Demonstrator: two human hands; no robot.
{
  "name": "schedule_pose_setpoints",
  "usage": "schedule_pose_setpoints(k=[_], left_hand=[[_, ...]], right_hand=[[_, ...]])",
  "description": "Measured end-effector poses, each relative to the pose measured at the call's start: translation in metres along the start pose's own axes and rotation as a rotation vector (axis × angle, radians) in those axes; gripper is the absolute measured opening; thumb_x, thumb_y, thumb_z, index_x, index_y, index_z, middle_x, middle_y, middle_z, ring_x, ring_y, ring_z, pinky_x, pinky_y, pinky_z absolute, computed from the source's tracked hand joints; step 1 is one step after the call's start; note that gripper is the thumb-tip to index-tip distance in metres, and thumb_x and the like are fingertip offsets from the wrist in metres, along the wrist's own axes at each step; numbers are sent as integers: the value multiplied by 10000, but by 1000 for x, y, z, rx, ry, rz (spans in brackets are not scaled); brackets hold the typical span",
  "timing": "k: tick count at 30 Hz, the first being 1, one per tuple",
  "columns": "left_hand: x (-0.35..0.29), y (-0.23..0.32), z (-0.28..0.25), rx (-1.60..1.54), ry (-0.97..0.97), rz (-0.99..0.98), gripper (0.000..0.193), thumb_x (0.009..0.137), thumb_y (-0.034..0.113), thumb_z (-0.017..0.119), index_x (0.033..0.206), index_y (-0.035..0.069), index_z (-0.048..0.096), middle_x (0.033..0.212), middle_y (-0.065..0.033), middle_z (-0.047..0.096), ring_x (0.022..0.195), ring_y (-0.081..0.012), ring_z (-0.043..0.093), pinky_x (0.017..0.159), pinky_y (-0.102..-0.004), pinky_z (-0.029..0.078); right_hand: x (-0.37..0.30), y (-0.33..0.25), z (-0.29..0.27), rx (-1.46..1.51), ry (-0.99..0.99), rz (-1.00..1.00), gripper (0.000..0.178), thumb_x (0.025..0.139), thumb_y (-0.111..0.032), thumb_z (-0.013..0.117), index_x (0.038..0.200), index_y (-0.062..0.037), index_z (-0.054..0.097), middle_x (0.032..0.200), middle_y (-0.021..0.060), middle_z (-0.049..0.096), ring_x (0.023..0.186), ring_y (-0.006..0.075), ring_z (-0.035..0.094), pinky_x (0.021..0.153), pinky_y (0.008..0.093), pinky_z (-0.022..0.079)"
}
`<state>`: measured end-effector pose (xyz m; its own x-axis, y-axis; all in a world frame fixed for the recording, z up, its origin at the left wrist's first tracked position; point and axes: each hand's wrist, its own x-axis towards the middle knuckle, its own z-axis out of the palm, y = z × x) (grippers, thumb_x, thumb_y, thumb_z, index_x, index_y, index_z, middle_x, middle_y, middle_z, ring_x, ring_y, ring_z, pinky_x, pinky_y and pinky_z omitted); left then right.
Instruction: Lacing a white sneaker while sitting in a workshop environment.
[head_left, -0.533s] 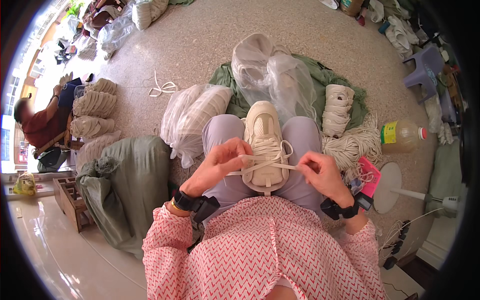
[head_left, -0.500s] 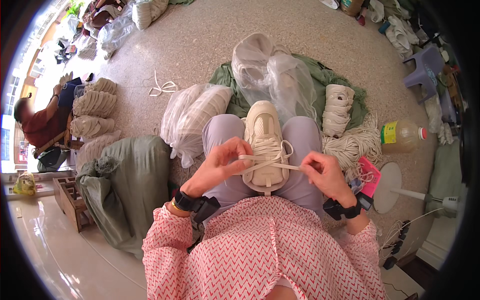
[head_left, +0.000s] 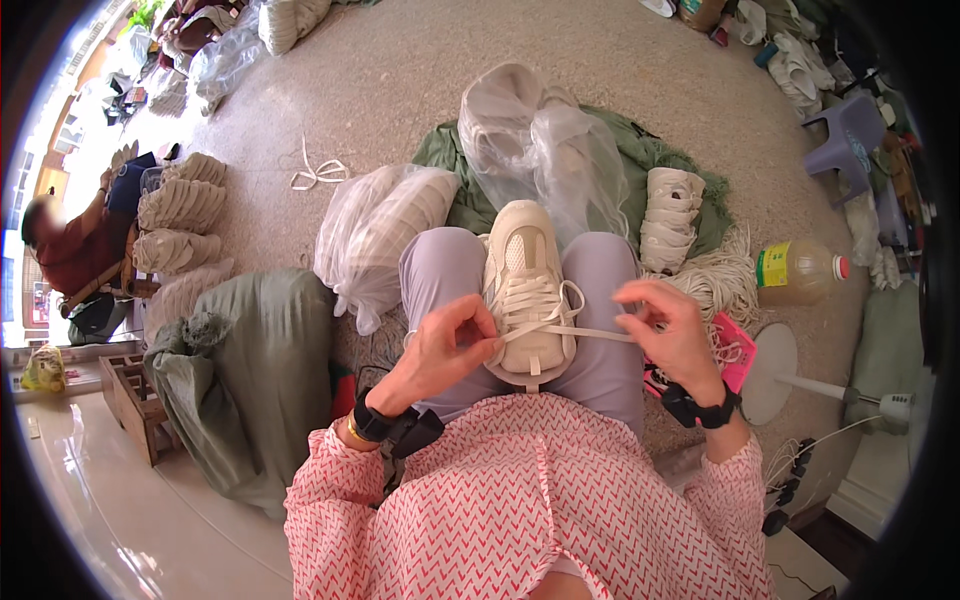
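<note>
A cream lace-up sneaker (head_left: pixel 522 255) rests between my knees, its toe pointing away from me. Flat pale shoelaces (head_left: pixel 540 328) cross near its ankle opening, and a loop stands out on the right side. My left hand (head_left: pixel 450 345) pinches one lace between thumb and fingertips, close against the shoe's left side. On the right, the other lace stretches out over my knee. My right hand (head_left: pixel 672 328) is beside that lace's end, with a gap between thumb and index finger; the lace reaches the thumb's underside, where contact is hard to make out.
Ahead lie clear bags of shoes (head_left: pixel 545 140) on green cloth, with a stack of cream shoe parts (head_left: pixel 672 220). Lace bundles (head_left: pixel 725 280), a pink tray (head_left: pixel 738 352) and a jug (head_left: pixel 800 272) stand right. A green sack (head_left: pixel 265 380) is left; another person (head_left: pixel 75 240) sits beyond.
My right hand has moved right and its fingers have spread apart. The left hand has lowered slightly, still pinching its lace. The lace on the right now extends farther across my knee.
</note>
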<state>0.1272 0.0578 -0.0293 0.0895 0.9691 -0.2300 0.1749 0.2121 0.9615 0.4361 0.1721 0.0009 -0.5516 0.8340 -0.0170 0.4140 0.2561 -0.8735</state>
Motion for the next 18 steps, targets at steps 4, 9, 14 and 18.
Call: schedule_pose_setpoints(k=[4,9,14,18], left_hand=[[-3,2,0,-18,-8,-37,158,914,37,752,952,13,600,818,-4,630,743,-57,587,660,-254,497],[-4,-2,1,-90,-1,-48,163,918,23,750,960,16,592,828,6,628,746,-46,581,657,-243,492],[-8,5,-4,-214,-93,-132,184,962,16,734,989,55,556,914,35,578,818,-26,529,726,-215,462],[-18,20,-18,-317,-96,-118,190,955,-8,723,988,61,549,927,24,570,813,-41,526,722,-229,458]], right_hand=[[34,-11,27,-82,-90,-211,260,858,41,745,1108,-25,715,1182,77,690,824,118,691,645,254,555],[49,-4,32,-201,-216,-372,200,884,3,725,1075,-9,667,985,80,691,742,193,661,665,347,553],[38,-15,22,223,-379,103,140,939,-26,724,1064,-14,662,842,24,703,663,90,616,599,253,501],[33,-15,19,541,-373,320,97,980,-54,719,1059,-35,665,866,-20,704,658,10,575,576,185,467]])
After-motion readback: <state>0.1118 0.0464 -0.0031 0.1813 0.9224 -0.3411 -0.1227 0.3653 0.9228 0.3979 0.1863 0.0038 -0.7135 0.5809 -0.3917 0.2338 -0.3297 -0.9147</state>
